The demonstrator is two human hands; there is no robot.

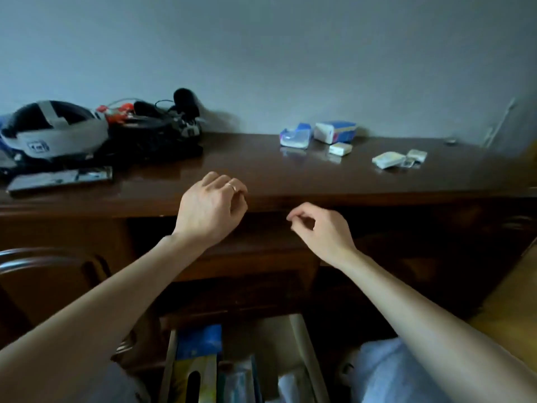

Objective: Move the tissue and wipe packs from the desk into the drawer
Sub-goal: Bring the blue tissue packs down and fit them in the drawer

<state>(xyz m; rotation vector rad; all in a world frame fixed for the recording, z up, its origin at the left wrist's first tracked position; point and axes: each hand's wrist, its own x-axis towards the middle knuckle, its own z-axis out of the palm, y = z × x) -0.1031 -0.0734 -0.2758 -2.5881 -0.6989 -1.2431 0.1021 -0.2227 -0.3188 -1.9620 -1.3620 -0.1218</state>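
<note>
Several tissue and wipe packs lie on the dark wooden desk (pixel 261 173) at the back right: a blue-and-clear wipe pack (pixel 295 135), a white-and-blue tissue box (pixel 335 131), a small white pack (pixel 340 148), a flat white pack (pixel 388 159) and a small pale sachet (pixel 417 155). Below, at the bottom middle, the drawer (pixel 305 344) stands open with packs and papers inside. My left hand (pixel 210 209) hovers at the desk's front edge, fingers loosely curled, holding nothing. My right hand (pixel 319 232) hangs just below the edge, also loosely curled and empty.
A white-and-black headset (pixel 55 129), tangled black cables with a microphone (pixel 162 123) and a flat dark tray (pixel 59 178) crowd the desk's left. A curved chair back (pixel 37 255) is at the lower left. A wall runs behind the desk.
</note>
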